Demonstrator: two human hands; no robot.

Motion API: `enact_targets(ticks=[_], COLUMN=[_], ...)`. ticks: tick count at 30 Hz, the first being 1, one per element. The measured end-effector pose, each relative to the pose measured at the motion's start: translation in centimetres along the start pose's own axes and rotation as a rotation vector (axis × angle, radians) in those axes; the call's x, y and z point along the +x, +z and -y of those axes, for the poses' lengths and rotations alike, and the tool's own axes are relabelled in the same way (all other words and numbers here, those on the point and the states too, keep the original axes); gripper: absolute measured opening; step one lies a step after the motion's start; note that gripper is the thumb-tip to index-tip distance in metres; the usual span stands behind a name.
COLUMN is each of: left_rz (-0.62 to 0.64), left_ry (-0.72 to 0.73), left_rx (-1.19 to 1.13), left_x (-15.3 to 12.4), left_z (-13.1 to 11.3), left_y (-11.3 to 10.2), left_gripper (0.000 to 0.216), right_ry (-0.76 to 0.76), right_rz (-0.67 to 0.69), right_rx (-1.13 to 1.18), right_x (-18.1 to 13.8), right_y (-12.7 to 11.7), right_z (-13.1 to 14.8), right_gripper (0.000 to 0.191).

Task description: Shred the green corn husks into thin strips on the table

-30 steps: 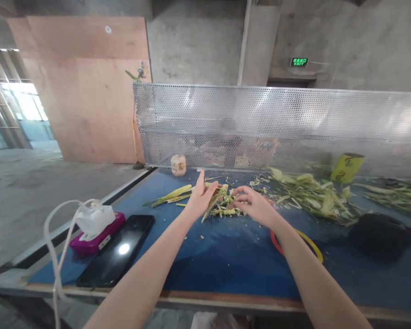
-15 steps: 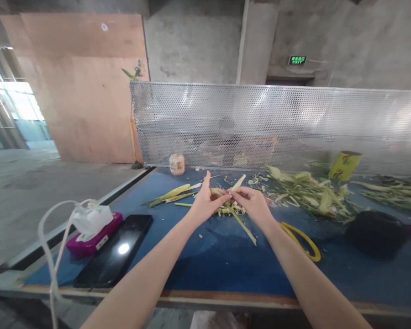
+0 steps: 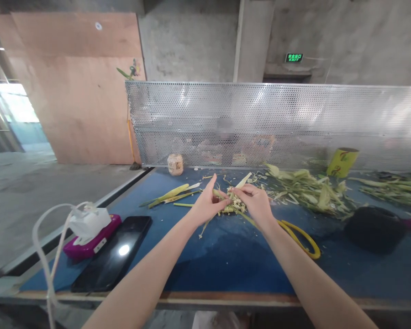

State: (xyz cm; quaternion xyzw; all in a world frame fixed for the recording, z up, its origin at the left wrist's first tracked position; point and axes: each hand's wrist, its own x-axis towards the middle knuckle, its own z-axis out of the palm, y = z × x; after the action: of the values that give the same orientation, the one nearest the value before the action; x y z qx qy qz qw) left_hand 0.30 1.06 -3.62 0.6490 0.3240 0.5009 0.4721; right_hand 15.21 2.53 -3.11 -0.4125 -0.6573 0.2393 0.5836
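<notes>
My left hand (image 3: 207, 203) and my right hand (image 3: 256, 203) meet over the blue table top (image 3: 226, 256), both pinching a thin green-yellow plant stalk (image 3: 230, 199) between them. The left index finger sticks up while thumb and other fingers grip. The right hand's fingers curl round the stalk's pale end, which pokes up at the back. Under the hands lies a small heap of peeled scraps (image 3: 234, 208). A strip hangs down from the left hand towards the table.
Peeled stalks (image 3: 169, 195) lie left of the hands, and a big leaf pile (image 3: 308, 189) right. Yellow-handled scissors (image 3: 303, 237), a black bowl (image 3: 373, 227), a yellow cup (image 3: 340, 162), a black phone (image 3: 114, 258), a tissue pack (image 3: 89, 230), a jar (image 3: 175, 163). Perforated metal screen (image 3: 277, 123) behind.
The hands have come together and lifted the stalk off the scrap heap. The long strip that hung down to the right half a second ago is gone; a shorter strip hangs under the left hand.
</notes>
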Motion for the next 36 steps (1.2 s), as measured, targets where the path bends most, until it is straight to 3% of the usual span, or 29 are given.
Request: enact_targets(ticks=[3,8,10,13,18,29,33,36], left_rz=[-0.017,-0.076,-0.107,-0.192,-0.243,-0.327,-0.274,-0.179], left_ry=[0.04,0.097,0.106,0.129,0.189,0.243,0.146,0.018], left_rx=[0.041,0.069,0.118,0.161,0.075,-0.014,-0.005,-0.002], left_x=[0.0,0.1,0.1,0.2,0.3,0.3,0.5,0.6], left_z=[0.0,-0.3,-0.5,-0.8,-0.7,-1.4,-1.0,-0.7], left_y=[-0.2,-0.2,-0.1,-0.1,-0.2,-0.8,-1.0,-1.0], left_gripper=[0.091,0.091,0.085,0.078,0.092,0.092,0.098,0.103], right_ry=[0.089,0.274,0.307,0.335,0.387,0.349,0.279,0.229], right_rz=[0.049,0.443,0.51,0.483,0.433,0.488,0.416,0.333], right_rx=[0.094,0.406,0.483,0.531,0.474,0.307,0.157,0.172], right_x=[0.1,-0.4,-0.5,-0.4,-0.4,-0.9,-0.7,-0.4], right_y=[0.2,1.0,1.1,0.9,0.7,0.7,0.5,0.3], right_z=[-0.3,-0.6,-0.7,-0.6,-0.5,0.0,0.3,0.0], right_gripper=[0.022,0.033,0.032,0.028,0.027,0.03,0.03,0.029])
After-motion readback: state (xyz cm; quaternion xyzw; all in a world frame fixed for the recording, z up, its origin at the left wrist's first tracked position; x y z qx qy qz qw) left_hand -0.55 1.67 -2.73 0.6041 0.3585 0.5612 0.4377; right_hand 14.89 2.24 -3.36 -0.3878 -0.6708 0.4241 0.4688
